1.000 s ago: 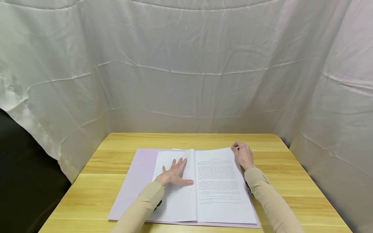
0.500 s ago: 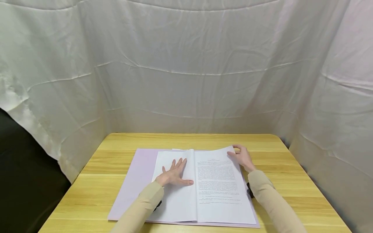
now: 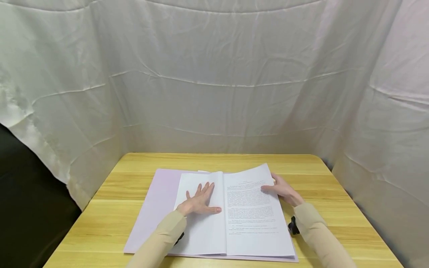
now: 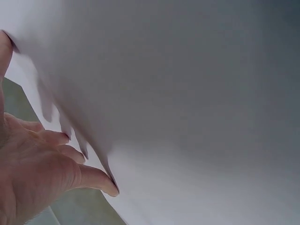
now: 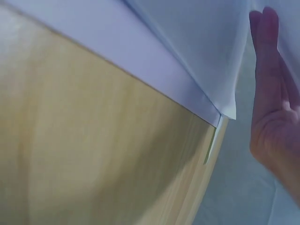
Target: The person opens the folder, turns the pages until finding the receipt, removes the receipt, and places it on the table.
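Note:
An open lilac folder (image 3: 160, 204) with white paper sheets lies near the front of the table. My left hand (image 3: 201, 204) rests on the blank left page (image 3: 204, 234), fingers spread and thumb toward the fold. In the left wrist view that hand (image 4: 42, 173) touches the white paper. At the right, my right hand (image 3: 282, 190) holds the outer edge of the printed page (image 3: 251, 238), thumb on top and the other fingers behind it. That page's upper corner is lifted. In the right wrist view, the right hand (image 5: 274, 108) has straight fingers beside the raised paper (image 5: 197, 42).
The wooden table (image 3: 100, 219) has bare surface on both sides of the folder. Pale grey curtains (image 3: 218, 108) hang behind and at the sides. A black area (image 3: 26, 208) shows at the far left. A black band (image 3: 294, 225) is at the right wrist.
My right hand has slid from the page's top right corner down its right edge and outward. The page's upper corner has risen. My left hand has stayed almost still.

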### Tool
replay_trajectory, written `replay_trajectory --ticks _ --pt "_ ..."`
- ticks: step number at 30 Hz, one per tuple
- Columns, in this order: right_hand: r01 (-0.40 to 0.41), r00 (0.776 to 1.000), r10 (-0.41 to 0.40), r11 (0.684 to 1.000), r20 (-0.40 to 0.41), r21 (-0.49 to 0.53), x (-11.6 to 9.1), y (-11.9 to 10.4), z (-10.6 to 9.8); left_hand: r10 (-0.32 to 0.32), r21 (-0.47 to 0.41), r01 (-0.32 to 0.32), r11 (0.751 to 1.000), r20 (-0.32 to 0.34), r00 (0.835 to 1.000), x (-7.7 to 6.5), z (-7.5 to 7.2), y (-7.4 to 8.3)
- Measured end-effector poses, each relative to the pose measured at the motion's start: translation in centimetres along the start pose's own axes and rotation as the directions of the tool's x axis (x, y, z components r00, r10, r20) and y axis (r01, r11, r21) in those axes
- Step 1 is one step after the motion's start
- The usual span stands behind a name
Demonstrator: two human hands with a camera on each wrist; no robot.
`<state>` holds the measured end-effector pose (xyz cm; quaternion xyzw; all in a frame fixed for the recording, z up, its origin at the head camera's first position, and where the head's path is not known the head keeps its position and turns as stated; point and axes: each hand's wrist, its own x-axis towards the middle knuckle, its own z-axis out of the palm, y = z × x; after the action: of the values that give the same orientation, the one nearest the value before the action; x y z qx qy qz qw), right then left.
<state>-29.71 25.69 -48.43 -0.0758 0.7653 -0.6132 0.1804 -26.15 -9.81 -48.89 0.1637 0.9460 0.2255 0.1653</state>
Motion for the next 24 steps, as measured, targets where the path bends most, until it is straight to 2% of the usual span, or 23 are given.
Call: replay_trajectory --ticks 8,17,24 --pt "0.03 0.984 -0.048 0.994 0.172 0.106 -1.4 0.3 -0.2 0.023 -0.001 -0.023 1.0 -0.012 1.0 -0.3 0.0 -0.1" --pt "0.015 0.961 -0.075 0.976 0.267 0.218 -2.7 0.1 0.1 0.058 -0.055 -0.057 0.997 0.017 0.998 -0.6 -0.3 -0.4" --pt "0.024 0.936 -0.118 0.961 0.331 0.275 -3.4 -0.5 0.5 0.065 -0.076 -0.064 0.995 0.011 0.998 -1.0 -0.5 -0.1"
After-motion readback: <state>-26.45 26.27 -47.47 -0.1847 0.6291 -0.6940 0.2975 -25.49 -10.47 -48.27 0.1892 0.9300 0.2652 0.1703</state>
